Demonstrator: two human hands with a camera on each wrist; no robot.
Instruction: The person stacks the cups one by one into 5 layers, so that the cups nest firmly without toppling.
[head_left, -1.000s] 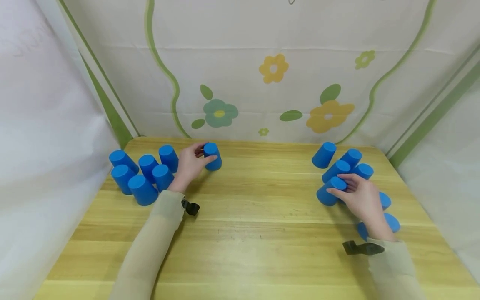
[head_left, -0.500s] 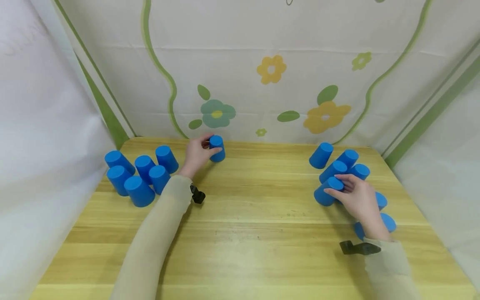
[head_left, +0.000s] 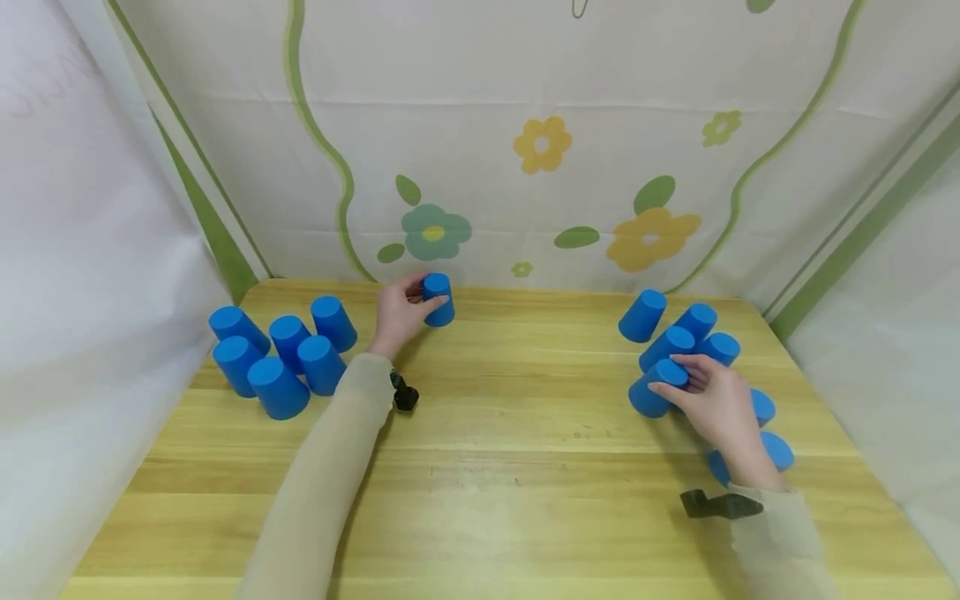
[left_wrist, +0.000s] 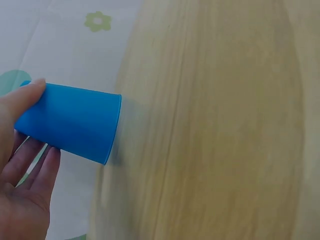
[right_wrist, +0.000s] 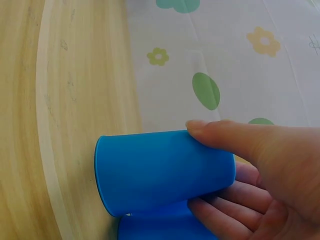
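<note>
Near the table's back edge, my left hand (head_left: pixel 401 315) pinches an upside-down blue cup (head_left: pixel 438 302) between thumb and fingers, close to its base. The left wrist view shows this cup (left_wrist: pixel 75 122) with its rim toward the wooden surface. On the right side, my right hand (head_left: pixel 723 404) holds another upside-down blue cup (head_left: pixel 654 392) by its upper part, the thumb on the near side. In the right wrist view that cup (right_wrist: pixel 160 170) overlaps a second blue cup (right_wrist: pixel 165 225) behind it.
Several upside-down blue cups (head_left: pixel 277 387) stand grouped at the left of the wooden table (head_left: pixel 480 500). More blue cups (head_left: pixel 642 317) stand at the right, some partly hidden by my right hand and wrist. A white flowered cloth (head_left: pixel 480 167) hangs behind the table.
My left hand has carried its cup slightly right and toward the back edge, away from the left group. My right hand stays at its cup with little change.
</note>
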